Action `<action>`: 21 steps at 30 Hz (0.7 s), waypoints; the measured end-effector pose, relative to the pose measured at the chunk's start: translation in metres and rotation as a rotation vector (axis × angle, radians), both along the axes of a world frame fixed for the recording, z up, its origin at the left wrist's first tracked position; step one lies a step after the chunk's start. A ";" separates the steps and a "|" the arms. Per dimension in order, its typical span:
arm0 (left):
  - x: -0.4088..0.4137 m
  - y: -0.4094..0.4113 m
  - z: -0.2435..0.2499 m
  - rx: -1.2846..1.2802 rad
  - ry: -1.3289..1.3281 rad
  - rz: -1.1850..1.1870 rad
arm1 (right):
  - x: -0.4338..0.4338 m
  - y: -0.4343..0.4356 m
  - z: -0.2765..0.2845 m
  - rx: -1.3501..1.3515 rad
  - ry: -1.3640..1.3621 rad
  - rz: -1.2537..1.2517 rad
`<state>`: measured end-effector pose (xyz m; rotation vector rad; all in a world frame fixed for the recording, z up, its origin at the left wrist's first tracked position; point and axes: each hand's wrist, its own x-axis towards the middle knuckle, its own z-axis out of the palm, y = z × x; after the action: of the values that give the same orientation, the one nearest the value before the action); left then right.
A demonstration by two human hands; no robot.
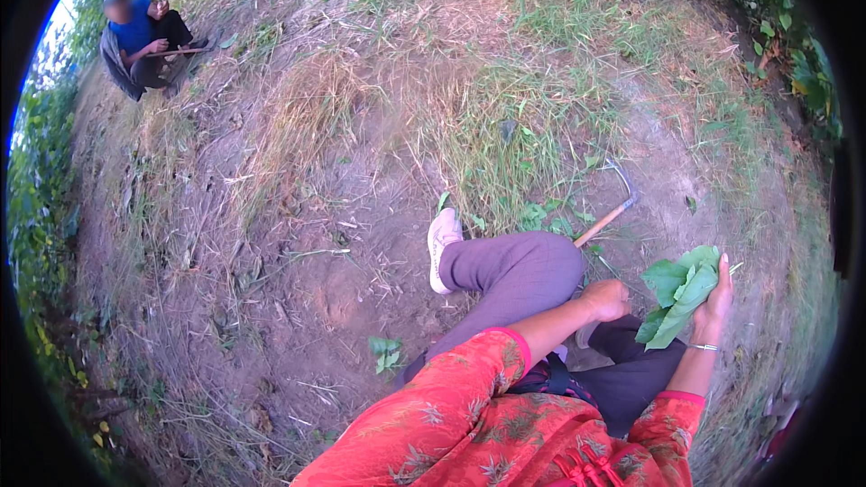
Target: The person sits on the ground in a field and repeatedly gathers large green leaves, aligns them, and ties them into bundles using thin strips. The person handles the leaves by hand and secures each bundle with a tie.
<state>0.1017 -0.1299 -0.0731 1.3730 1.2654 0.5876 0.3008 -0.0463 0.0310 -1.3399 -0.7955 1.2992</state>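
Observation:
In my right hand [714,301], a bunch of broad green leaves [685,291] is held upright, with thin stems poking out past the fingers. A metal bangle is on that wrist. My left hand [607,299] is closed in a fist beside my bent knee, a short way left of the leaves; nothing shows in it, though its fingertips are hidden. Beyond the knee a sickle [612,213] with a curved metal blade and a wooden handle lies on the soil, the handle's end partly hidden by my leg.
Dry and green grass [514,142] covers the sloping soil ahead. Some cut leaves [385,353] lie left of my legs. Far at the upper left another person [135,34] sits on the ground, holding a wooden-handled tool [174,52]. Leafy plants [764,7] border both sides.

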 end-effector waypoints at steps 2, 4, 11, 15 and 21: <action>-0.007 0.000 0.009 0.019 -0.032 0.032 | -0.001 0.006 0.004 0.038 -0.013 -0.004; -0.005 -0.001 -0.003 0.107 -0.037 0.102 | -0.009 0.016 0.010 0.081 0.016 0.019; -0.020 -0.003 -0.032 0.253 0.003 0.252 | -0.077 0.065 0.025 0.178 0.179 0.183; -0.034 -0.007 -0.042 0.196 0.045 0.262 | -0.099 0.088 0.021 0.203 0.281 0.302; -0.068 -0.031 -0.020 0.135 0.102 0.397 | -0.116 0.087 -0.012 0.127 0.334 0.315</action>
<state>0.0336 -0.1611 -0.0929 1.2792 1.6222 0.8974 0.1847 0.0402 0.0194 -0.8873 -0.8580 1.6377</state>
